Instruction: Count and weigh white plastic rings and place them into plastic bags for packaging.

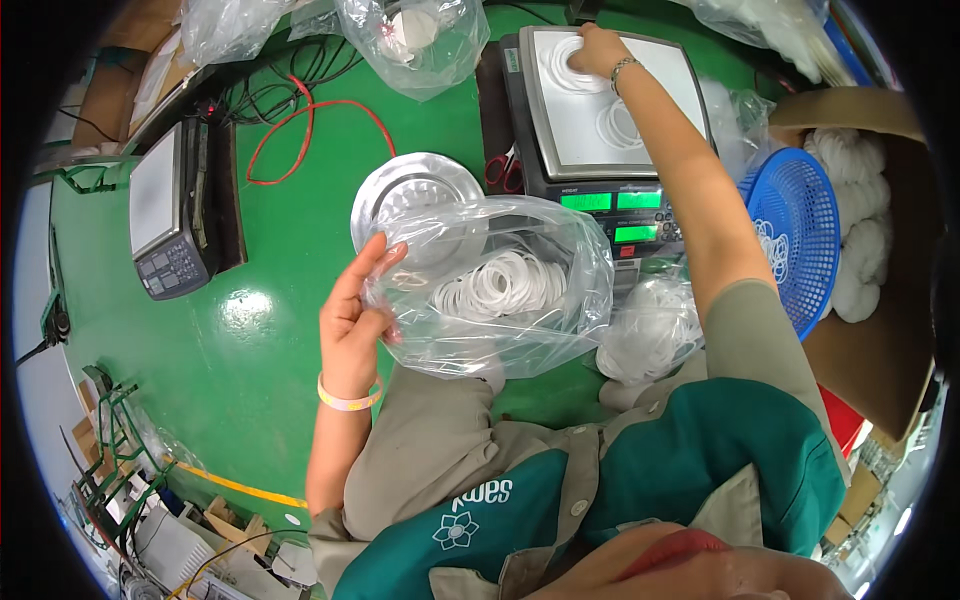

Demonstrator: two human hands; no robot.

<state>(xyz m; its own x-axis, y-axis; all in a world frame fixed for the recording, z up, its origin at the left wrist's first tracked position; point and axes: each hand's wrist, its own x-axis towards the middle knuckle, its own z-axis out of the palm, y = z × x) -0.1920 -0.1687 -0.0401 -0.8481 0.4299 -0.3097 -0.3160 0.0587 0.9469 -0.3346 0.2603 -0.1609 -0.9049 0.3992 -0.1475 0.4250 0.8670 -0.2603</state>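
My left hand (350,325) pinches the rim of a clear plastic bag (425,345), keeping its mouth spread. Inside the bag lies a heap of thin white rings (500,285). At the far right, my right arm reaches across a weighing scale (570,135) with lit green displays. There my right hand (602,52) has its fingers curled on a stack of white rings (563,78) on the platform. A smaller cluster of white rings (607,125) lies nearer, partly beside my forearm. The right fingertips are partly hidden against the stack.
Beyond the bag sits a round metal dish (375,205). Another filled bag of rings (650,335) rests by my leg. On the right are a blue basket (822,230) and a cardboard box (860,110). Red-handled scissors (512,175), a second scale (160,200) and a red cable (345,103) lie around.
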